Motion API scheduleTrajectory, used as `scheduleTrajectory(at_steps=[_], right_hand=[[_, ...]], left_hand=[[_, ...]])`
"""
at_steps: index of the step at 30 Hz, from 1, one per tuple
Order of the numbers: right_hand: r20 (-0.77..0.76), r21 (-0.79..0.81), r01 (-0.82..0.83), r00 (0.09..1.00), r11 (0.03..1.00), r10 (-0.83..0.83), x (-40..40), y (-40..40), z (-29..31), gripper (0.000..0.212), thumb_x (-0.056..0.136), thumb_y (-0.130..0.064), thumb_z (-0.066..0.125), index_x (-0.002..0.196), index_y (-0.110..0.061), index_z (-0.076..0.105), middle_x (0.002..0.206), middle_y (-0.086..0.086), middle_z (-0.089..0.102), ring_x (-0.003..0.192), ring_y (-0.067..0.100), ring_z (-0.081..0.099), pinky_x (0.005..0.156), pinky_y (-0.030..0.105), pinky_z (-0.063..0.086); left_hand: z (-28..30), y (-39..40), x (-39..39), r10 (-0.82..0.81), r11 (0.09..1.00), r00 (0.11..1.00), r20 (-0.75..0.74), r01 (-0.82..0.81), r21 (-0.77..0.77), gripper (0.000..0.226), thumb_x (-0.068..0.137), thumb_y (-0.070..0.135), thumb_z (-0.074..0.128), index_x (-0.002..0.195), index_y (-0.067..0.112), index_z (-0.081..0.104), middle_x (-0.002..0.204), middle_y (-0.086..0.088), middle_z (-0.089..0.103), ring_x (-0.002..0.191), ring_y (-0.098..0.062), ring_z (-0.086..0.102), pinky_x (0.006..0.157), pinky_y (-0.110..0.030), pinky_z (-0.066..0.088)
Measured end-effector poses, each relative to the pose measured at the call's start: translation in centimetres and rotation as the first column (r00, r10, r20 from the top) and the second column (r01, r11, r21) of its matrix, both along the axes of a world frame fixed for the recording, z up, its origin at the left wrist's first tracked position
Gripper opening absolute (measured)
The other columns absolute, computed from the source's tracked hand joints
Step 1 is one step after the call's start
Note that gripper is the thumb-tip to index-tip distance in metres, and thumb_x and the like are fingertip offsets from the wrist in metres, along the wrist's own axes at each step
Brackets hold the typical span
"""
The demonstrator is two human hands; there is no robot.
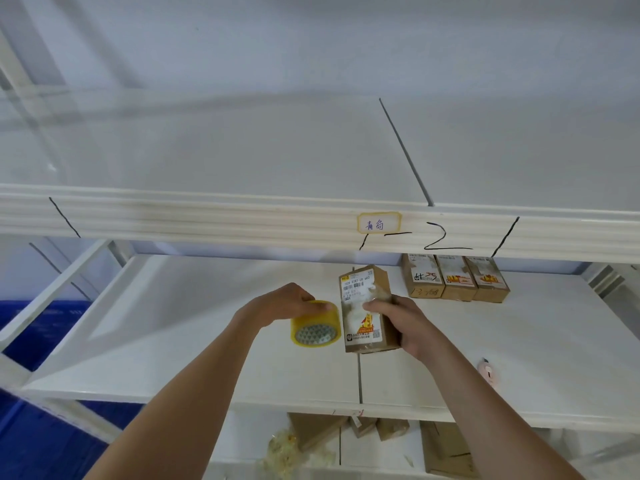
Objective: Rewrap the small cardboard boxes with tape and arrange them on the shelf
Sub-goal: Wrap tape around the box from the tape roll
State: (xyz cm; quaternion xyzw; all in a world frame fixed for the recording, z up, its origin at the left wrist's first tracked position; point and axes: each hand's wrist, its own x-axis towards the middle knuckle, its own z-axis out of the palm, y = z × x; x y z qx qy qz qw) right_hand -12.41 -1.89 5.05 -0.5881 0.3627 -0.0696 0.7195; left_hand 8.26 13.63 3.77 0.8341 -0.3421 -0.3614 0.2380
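Two bare forearms, no sleeves; left grip (277,303), right grip (403,322) ungloved.

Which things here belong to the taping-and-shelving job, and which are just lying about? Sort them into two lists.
Job:
tape roll, in left hand
held box, in right hand
three shelved boxes
shelf

Lying about:
pink object
crumpled plastic
blue bin

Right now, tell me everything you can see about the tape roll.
The tape roll is a wide roll of yellowish clear tape, its hollow core facing the camera. The left hand grips it from above, holding it over the white shelf, just left of the box held by the right hand.
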Motion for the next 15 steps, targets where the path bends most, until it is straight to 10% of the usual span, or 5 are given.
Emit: scheduleTrajectory(at_steps=[4,15], right_hand=[[0.005,0.036,-0.031,1.0,0.999,0.031,-0.3,-0.4,0.0,0.035,0.085,-0.016,0.077,0.118,-0.01,0.068,0.104,0.011,0.077,0.096,0.029,0.075,0.086,0.047,0.06],[0.05,0.084,-0.074,0.996,0.994,0.07,-0.5,0.8,-0.2,0.034,0.088,-0.013,0.07,0.122,-0.01,0.066,0.106,0.013,0.077,0.096,0.029,0.075,0.076,0.041,0.061]], left_hand=[[0.0,0.3,0.3,-0.033,0.999,0.997,-0.075,0.031,-0.021,0.05,0.085,0.062,0.068,0.095,0.013,0.075,0.093,-0.003,0.067,0.094,-0.019,0.061,0.092,-0.035,0.047],[0.1,-0.9,-0.3,-0.076,0.985,0.981,0.179,0.046,0.164,0.051,0.081,0.066,0.07,0.069,0.017,0.061,0.067,0.002,0.054,0.065,-0.014,0.052,0.059,-0.023,0.038]])
